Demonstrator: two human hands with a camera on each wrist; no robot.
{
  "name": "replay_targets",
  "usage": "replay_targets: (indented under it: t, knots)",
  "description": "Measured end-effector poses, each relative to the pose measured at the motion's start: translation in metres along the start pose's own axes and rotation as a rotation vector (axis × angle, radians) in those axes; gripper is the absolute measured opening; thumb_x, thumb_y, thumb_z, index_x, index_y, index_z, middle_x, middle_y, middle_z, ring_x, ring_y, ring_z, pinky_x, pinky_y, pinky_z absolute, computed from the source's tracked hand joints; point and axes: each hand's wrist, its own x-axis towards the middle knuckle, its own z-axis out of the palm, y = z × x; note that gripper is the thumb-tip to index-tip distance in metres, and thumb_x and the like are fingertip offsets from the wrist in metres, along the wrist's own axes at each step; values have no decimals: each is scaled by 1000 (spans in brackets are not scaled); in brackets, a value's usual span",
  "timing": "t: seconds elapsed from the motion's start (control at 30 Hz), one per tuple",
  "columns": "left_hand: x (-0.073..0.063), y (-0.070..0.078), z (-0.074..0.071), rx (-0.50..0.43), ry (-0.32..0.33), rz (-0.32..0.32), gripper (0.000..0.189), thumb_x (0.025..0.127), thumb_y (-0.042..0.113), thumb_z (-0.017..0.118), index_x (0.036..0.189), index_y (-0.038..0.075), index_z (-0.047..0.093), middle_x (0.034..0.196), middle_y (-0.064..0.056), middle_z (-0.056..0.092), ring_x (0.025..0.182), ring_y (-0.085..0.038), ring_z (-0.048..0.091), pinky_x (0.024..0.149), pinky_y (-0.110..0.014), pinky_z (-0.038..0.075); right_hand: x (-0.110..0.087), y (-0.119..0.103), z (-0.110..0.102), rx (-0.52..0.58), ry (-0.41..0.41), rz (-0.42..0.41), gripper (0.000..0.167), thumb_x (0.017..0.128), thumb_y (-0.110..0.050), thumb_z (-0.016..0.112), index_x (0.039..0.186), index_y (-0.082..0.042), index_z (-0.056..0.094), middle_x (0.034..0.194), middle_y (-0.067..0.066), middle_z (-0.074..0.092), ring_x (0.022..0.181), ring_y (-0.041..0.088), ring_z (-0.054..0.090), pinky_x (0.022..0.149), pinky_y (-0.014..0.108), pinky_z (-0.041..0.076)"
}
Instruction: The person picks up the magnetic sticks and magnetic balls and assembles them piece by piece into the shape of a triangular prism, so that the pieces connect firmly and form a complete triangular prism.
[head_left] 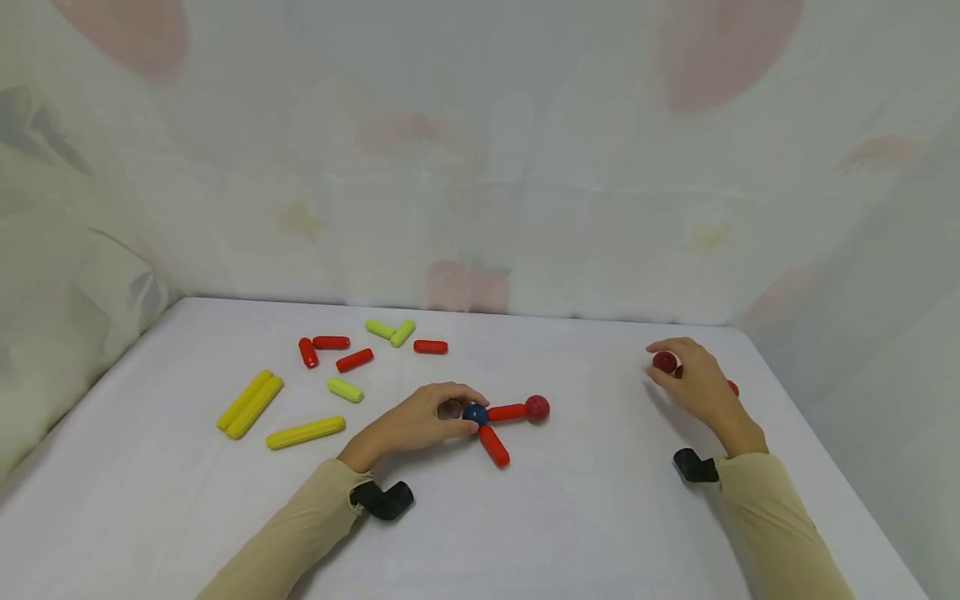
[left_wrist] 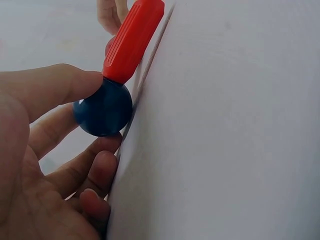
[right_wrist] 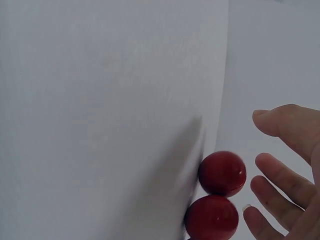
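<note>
My left hand [head_left: 427, 421] pinches a dark blue ball [head_left: 475, 415] between thumb and fingers. Two red rods join that ball: one red rod [head_left: 507, 412] leads right to a red ball [head_left: 537, 407], and a second red rod [head_left: 494, 446] points toward me. In the left wrist view, the blue ball [left_wrist: 105, 109] shows under the thumb. My right hand [head_left: 693, 379] is at the far right, beside a loose red ball [head_left: 664, 362]. The right wrist view shows its thumb and fingers spread, apart from two touching red balls [right_wrist: 222, 173]. Another red ball [head_left: 732, 387] is partly hidden behind this hand.
Left of my left hand lie several yellow rods [head_left: 305, 432]. Short red rods [head_left: 355, 360] and light green rods [head_left: 345, 389] are scattered farther back. A hanging patterned cloth [head_left: 480, 167] borders the white table [head_left: 585, 517] behind.
</note>
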Motion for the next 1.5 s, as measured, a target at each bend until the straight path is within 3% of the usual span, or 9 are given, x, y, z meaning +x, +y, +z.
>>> replay_targets:
  t: [0.17, 0.5, 0.8, 1.13, 1.3, 1.5]
  knots:
    - [0, 0, 0, 1, 0, 7, 34, 92, 30, 69, 125, 21, 66, 103, 2, 62, 97, -15, 52, 85, -25, 45, 3, 4, -1, -1, -45, 29, 36, 90, -8, 69, 124, 3, 61, 130, 31, 54, 102, 40, 58, 87, 52, 53]
    - [-1, 0, 0, -7, 4, 4, 33, 92, 28, 70, 124, 21, 66, 103, 3, 63, 96, -15, 53, 85, -26, 46, 10, 10, 0, -41, -154, 29, 38, 90, -1, 63, 128, 3, 58, 133, 32, 51, 116, 46, 54, 93, 60, 47]
    - [-1, 0, 1, -9, -2, 0, 35, 91, 24, 71, 126, 20, 65, 105, 3, 63, 98, -15, 54, 87, -26, 46, 15, 8, 4, -77, -129, -88, 31, 86, 5, 67, 116, 5, 64, 120, 30, 60, 106, 42, 59, 88, 54, 51]
    - [-2, 1, 0, -4, 0, 6, 35, 90, 20, 71, 125, 21, 65, 105, 3, 63, 99, -15, 53, 87, -26, 46, 9, -14, 5, -36, -166, -43, 34, 89, -5, 70, 122, 2, 63, 120, 23, 63, 110, 38, 60, 95, 57, 50]
    - [-1, 1, 1, -12, 9, -26, 34, 90, 20, 72, 123, 23, 66, 103, 4, 62, 98, -15, 53, 86, -25, 46, 5, -21, 11, -18, -169, -33, 36, 89, -9, 72, 123, 0, 63, 118, 19, 64, 103, 34, 63, 92, 52, 54]
    - [-1, 1, 1, -3, 20, -18, 32, 90, 22, 73, 121, 22, 66, 101, 3, 61, 96, -15, 52, 82, -24, 45, -2, -35, 17, 26, -149, -46, 37, 88, -13, 74, 122, -2, 64, 117, 16, 64, 100, 33, 65, 89, 50, 56]
